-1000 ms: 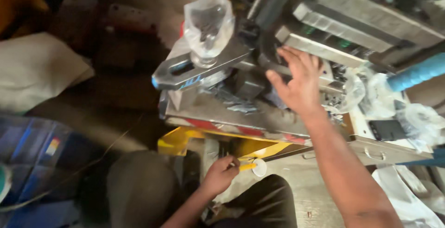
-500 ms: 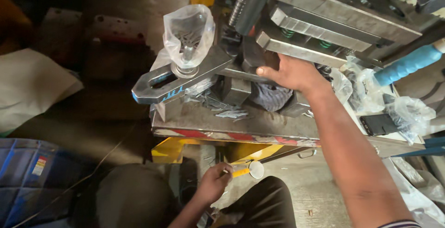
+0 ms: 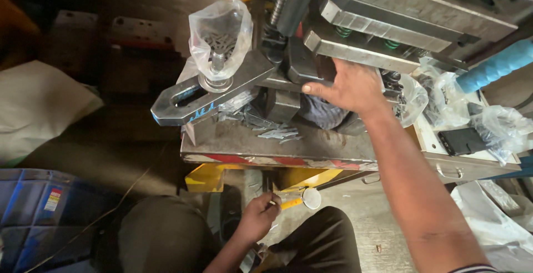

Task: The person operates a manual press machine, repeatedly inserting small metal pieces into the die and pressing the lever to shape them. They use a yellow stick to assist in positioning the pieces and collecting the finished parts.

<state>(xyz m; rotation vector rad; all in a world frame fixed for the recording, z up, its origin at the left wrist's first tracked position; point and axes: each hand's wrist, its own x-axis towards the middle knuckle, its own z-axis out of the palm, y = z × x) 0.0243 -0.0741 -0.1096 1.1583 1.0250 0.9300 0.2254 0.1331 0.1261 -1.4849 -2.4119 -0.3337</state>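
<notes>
Slotted clamp bar is sitting bolted on the press bed, bag covering its stud. Left hand is pinching a small yellow-handled lever below the bed. Right hand is reaching flat into the die, probably seating a part; grip hidden.

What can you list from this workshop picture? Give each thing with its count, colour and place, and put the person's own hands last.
Press machine: one, grey steel, top centre and right.
Slotted clamp bar: one, grey, on the bed at left.
Plastic bag of metal parts: one, clear, over the clamp bolt.
Metal offcuts: several, silvery, on the bed.
Handle: one, blue, far right.
Phone: one, black, on the right tray.
Crate: one, blue, lower left.
Sack: one, white, left.
Right hand: reaching under the press die.
Left hand: below the bed, gripping a small tool.
</notes>
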